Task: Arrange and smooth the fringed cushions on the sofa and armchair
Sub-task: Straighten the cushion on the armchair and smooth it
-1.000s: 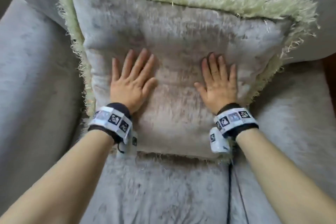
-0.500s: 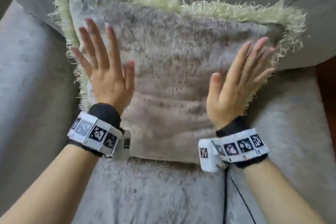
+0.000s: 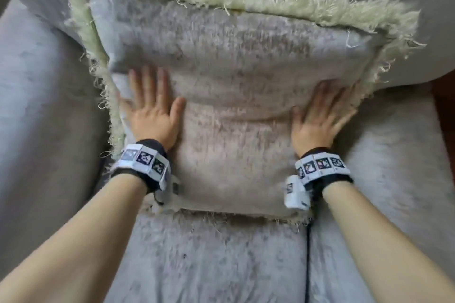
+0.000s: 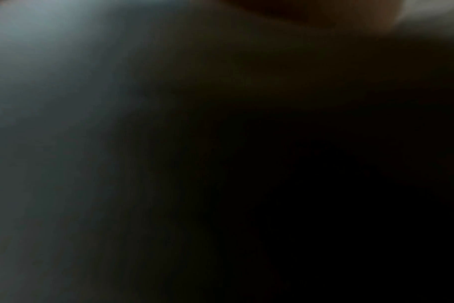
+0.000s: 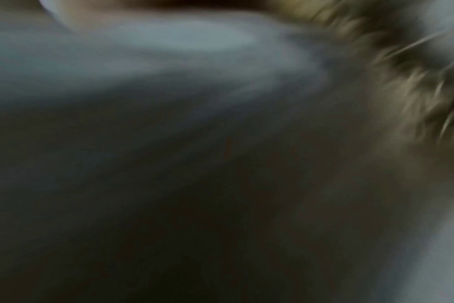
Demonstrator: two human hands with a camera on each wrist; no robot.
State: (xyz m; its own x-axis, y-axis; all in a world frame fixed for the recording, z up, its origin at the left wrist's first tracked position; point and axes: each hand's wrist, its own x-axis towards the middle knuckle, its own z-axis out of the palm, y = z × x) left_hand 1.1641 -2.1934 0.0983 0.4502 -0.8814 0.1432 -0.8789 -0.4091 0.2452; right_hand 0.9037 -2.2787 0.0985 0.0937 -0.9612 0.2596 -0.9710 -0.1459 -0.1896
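- One square grey-beige plush cushion with a pale yellow-green fringe (image 3: 236, 86) leaned against the backrest of the light grey velvet armchair (image 3: 209, 265), its bottom edge resting on the seat.
- Fringe (image 3: 246, 0) ran thick along the top edge and down both sides, with loose strands straggling out at the corners and along the bottom hem.
- Left hand (image 3: 152, 113) lay flat on the lower left of the cushion face, fingers straight and close together, thumb out to the side, pressing into the pile right beside the left fringe.
- Right hand (image 3: 320, 118) pressed flat on the lower right, fingers straight and spread, tips reaching the right-hand fringe; the fingers were smeared by blur.
- Between the two palms a shallow crease ran across the fabric.
- Both wrists wore black bands with white blocks of printed square markers (image 3: 147, 165), and a small white box (image 3: 296, 194) hung off the right band.
- A thin black cable (image 3: 307, 265) dropped from that box down over the seat.
- Left wrist view was almost wholly dark, nothing to tell there.
- Right wrist view showed only blurred grey fabric and a smear of the fringe (image 5: 412, 86).
- At the far right edge, past the armchair, a strip of dark reddish-brown surface (image 3: 443, 106) showed.
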